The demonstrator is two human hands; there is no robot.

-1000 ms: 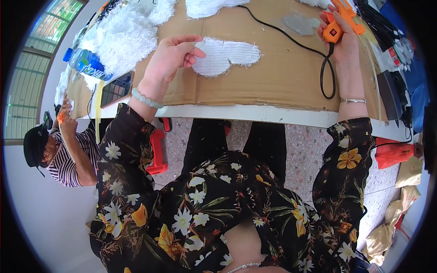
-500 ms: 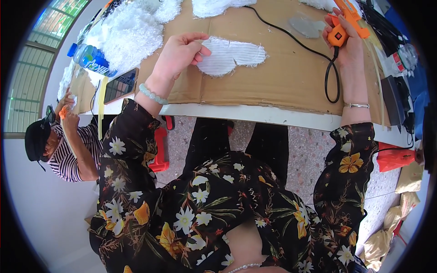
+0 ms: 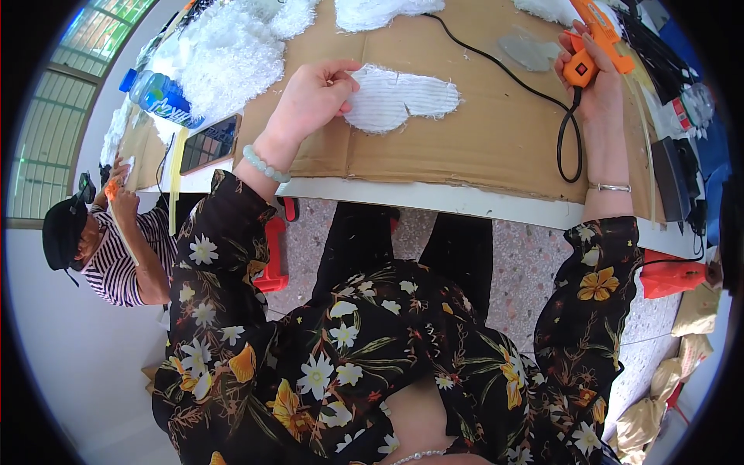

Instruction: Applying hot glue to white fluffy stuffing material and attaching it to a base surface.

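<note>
My left hand (image 3: 316, 99) is closed in a pinch at the left edge of a white, ribbed fabric piece (image 3: 380, 99) with frayed edges and a notch in its lower side. The piece lies on, or just above, a brown cardboard sheet (image 3: 465, 155). At the right, my right hand (image 3: 593, 89) grips the handle of an orange glue gun (image 3: 580, 70). A black cord (image 3: 559, 143) runs out of the handle's end, loops down and crosses the cardboard. The gun's front part reaches toward the top edge of the view.
White fluffy material (image 3: 225, 66) is heaped at the far left, beside a blue-capped bottle (image 3: 159, 97) and a phone (image 3: 211, 145). A translucent flat piece (image 3: 527, 51) lies left of the glue gun. At the left, a co-worker in a striped shirt (image 3: 116, 271) holds an orange-ended tool.
The whole view has shifted slightly. The fabric piece has turned a little in my left hand's pinch. My right hand keeps its grip on the glue gun.
</note>
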